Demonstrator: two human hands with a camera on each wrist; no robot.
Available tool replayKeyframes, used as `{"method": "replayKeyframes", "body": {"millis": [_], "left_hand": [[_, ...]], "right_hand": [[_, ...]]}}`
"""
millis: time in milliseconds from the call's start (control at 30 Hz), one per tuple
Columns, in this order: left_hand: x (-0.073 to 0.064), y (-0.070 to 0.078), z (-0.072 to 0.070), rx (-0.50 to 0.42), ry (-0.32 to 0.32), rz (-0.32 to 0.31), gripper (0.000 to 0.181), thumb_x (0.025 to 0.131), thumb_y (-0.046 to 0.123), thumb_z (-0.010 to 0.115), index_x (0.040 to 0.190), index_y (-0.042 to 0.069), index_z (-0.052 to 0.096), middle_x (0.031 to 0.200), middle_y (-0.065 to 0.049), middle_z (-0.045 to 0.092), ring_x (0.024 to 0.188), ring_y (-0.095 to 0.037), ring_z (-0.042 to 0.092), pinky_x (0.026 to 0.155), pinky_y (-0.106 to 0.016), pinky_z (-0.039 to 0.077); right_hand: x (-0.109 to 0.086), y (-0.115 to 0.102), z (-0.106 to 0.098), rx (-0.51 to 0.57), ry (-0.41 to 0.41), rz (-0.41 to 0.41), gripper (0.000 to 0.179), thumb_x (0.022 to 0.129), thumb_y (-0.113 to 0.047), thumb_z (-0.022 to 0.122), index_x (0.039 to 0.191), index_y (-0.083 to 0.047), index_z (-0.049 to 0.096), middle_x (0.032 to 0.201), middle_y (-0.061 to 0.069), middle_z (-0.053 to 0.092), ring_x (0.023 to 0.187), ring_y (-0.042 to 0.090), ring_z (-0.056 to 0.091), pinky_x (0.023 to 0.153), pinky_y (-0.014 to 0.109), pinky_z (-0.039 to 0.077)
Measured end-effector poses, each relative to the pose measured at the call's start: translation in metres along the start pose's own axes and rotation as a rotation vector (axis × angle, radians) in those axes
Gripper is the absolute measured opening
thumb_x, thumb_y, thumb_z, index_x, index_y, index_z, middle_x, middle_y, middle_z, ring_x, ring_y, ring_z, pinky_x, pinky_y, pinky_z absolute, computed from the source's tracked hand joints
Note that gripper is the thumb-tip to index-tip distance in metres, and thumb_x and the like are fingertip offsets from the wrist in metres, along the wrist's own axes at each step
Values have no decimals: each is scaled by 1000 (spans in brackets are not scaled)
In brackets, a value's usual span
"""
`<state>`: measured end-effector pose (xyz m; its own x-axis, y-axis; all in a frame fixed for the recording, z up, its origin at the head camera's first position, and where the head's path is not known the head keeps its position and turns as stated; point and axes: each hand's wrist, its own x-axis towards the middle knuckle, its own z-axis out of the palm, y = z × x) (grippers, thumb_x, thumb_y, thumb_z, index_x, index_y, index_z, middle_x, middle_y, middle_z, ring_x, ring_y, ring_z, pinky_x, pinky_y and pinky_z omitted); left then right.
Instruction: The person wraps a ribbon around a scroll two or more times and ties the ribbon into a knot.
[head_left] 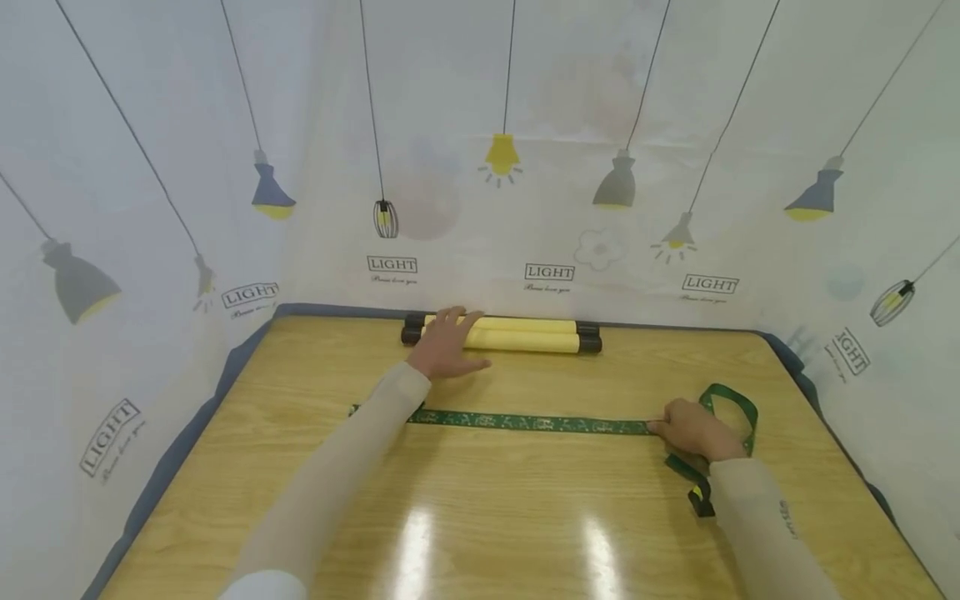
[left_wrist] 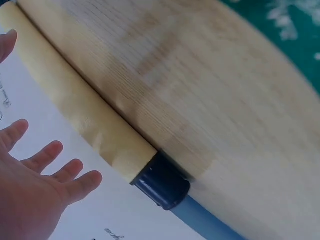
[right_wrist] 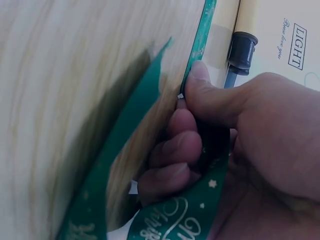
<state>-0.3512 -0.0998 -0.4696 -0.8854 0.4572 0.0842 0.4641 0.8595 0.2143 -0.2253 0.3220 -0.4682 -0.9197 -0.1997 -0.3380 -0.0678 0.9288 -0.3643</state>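
Observation:
A green ribbon (head_left: 525, 423) with pale lettering and stars stretches straight across the wooden table. My right hand (head_left: 693, 429) pinches it near its right part between thumb and fingers, and a loose loop curls up beyond the wrist. In the right wrist view, slack ribbon (right_wrist: 172, 222) passes beneath the curled fingers. Two yellow tubes (head_left: 525, 340) with black end caps lie side by side at the table's back edge. Over their left part is my left hand (head_left: 446, 346), fingers spread; the left wrist view shows the fingers (left_wrist: 75, 170) apart from the tube. My left forearm hides some ribbon.
The wooden table (head_left: 510, 492) is bordered by a blue-grey edge (head_left: 180, 433). White sheeting (head_left: 465, 250) printed with lamps rises behind and at both sides. A small dark piece with a yellow spot (head_left: 701, 500) lies beside my right wrist.

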Motion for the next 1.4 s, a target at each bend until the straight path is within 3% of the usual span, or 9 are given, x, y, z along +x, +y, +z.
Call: {"method": "replayKeyframes", "body": {"millis": [367, 667, 833, 967, 1200, 1400], "left_hand": [[38, 27, 8, 167, -133, 4, 93, 91, 61, 69, 163, 21, 25, 161, -16, 35, 151, -39, 30, 120, -63, 30], [55, 39, 23, 211, -192, -70, 83, 100, 52, 60, 165, 25, 17, 166, -12, 31, 155, -35, 27, 120, -71, 21], [59, 46, 27, 200, -169, -95, 76, 100, 45, 65, 163, 25, 27, 163, -10, 38, 153, -34, 31, 119, -72, 22], [62, 49, 29, 217, -132, -75, 73, 98, 43, 69, 159, 25, 33, 157, -12, 43, 150, -35, 36, 117, -73, 26], [64, 46, 32, 219, -71, -29, 74, 93, 45, 75, 155, 24, 40, 150, -15, 45, 145, -37, 39, 113, -71, 33], [60, 46, 26, 224, -94, 6, 72, 93, 43, 75, 153, 20, 41, 149, -15, 46, 142, -37, 42, 111, -70, 37]], "right_hand": [[0, -6, 3, 1, -5, 41, 32, 107, -26, 54, 84, -3, 57, 73, 5, 51, 68, 19, 53, 67, 34, 46], [2, -11, 5, -9, -8, 58, 32, 107, -25, 53, 91, 2, 61, 78, 7, 56, 72, 21, 55, 72, 38, 50], [1, -9, 4, -20, -5, 72, 36, 107, -26, 53, 100, 8, 63, 87, 14, 63, 78, 25, 59, 75, 43, 52], [0, -5, 4, -38, 1, 76, 40, 107, -26, 52, 107, 12, 63, 95, 18, 66, 82, 27, 60, 79, 46, 53], [1, -5, 3, -12, 5, 67, 35, 107, -26, 53, 94, 5, 62, 77, 9, 56, 70, 22, 55, 70, 37, 49], [2, -6, 2, -28, -13, 92, 35, 108, -28, 52, 84, -3, 59, 71, 5, 52, 65, 18, 50, 67, 34, 46]]}}
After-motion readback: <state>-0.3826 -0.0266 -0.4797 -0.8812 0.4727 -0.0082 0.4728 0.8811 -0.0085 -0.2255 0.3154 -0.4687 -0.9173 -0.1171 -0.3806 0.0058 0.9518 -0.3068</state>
